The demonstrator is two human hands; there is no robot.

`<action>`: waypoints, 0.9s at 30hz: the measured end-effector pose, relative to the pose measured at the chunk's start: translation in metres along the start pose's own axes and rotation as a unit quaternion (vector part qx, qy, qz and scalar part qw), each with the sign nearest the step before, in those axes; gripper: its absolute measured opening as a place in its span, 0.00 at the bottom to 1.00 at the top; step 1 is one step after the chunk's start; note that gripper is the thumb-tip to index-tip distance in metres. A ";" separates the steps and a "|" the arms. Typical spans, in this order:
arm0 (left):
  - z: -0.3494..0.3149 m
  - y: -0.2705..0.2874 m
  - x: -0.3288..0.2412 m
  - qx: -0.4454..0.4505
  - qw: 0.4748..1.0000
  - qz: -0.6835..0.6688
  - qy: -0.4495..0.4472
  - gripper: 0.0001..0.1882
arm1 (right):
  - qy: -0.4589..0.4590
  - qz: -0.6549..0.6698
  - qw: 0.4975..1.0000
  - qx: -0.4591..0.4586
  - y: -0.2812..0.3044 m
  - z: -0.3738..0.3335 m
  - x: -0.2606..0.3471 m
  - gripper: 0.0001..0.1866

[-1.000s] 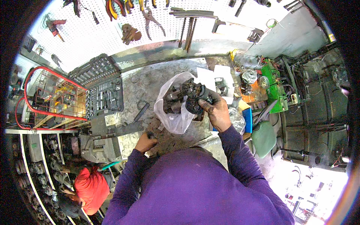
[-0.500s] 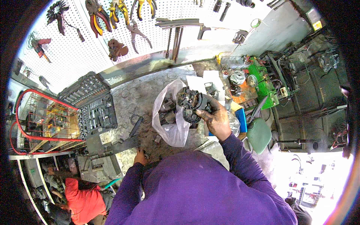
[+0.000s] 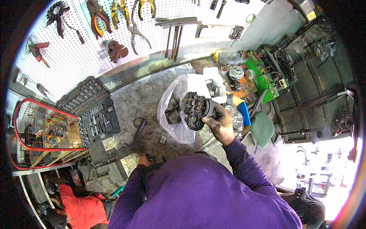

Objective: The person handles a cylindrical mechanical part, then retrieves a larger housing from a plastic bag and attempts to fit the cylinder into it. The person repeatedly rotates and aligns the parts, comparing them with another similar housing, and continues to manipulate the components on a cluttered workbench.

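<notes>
My right hand [image 3: 219, 124] grips a dark round metal motor part [image 3: 196, 107] with copper windings and holds it above the grey workbench [image 3: 141, 99]. A clear plastic bag [image 3: 173, 122] with more dark parts in it lies just left of the part. My left hand [image 3: 144, 160] is low at the bench's near edge, mostly hidden behind my purple sleeve, and whether it holds anything does not show. A dark bar-shaped tool [image 3: 139, 129] lies on the bench near it.
An open socket set case [image 3: 91, 114] lies at the bench's left. Pliers and other hand tools hang on the white pegboard [image 3: 95, 42] behind. White papers [image 3: 207, 80], a green box [image 3: 263, 76] and small parts crowd the right. A red wire cart [image 3: 42, 137] stands left; a person in red [image 3: 82, 210] crouches below.
My right hand has kept the motor part raised while the view shifted down. My left hand has drawn back from the bench toward my body and is now mostly hidden.
</notes>
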State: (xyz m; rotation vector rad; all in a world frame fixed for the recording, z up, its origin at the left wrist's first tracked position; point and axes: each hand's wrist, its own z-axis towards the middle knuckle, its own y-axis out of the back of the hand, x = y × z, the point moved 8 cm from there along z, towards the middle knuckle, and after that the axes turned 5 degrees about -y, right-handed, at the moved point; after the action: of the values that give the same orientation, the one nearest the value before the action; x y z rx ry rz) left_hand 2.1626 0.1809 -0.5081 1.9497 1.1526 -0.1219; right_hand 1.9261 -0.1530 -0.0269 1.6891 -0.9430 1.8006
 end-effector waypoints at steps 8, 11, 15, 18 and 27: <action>-0.097 0.192 -0.144 -0.111 0.972 -0.183 -0.094 0.32 | -0.030 0.085 0.996 -0.001 0.007 -0.006 -0.013 0.30; -0.145 0.254 -0.251 -0.109 0.914 -0.323 -0.219 0.38 | -0.039 0.077 0.996 -0.006 0.007 -0.001 -0.013 0.29; -0.200 0.290 -0.386 -0.174 0.856 -0.250 -0.417 0.50 | -0.072 0.174 0.982 0.022 -0.004 0.006 -0.010 0.26; -0.214 0.298 -0.441 -0.287 0.807 -0.168 -0.488 0.51 | -0.087 0.244 0.964 0.053 -0.015 0.007 -0.001 0.24; -0.203 0.286 -0.455 -0.304 0.779 -0.279 -0.471 0.46 | -0.144 0.251 0.952 0.098 -0.015 0.011 0.007 0.17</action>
State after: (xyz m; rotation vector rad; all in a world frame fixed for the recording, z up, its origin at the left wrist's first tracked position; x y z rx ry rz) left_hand 2.0558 -0.0464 0.0088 0.7093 0.8489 -0.8305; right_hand 1.9434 -0.1523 -0.0181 2.0076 -1.4707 2.0506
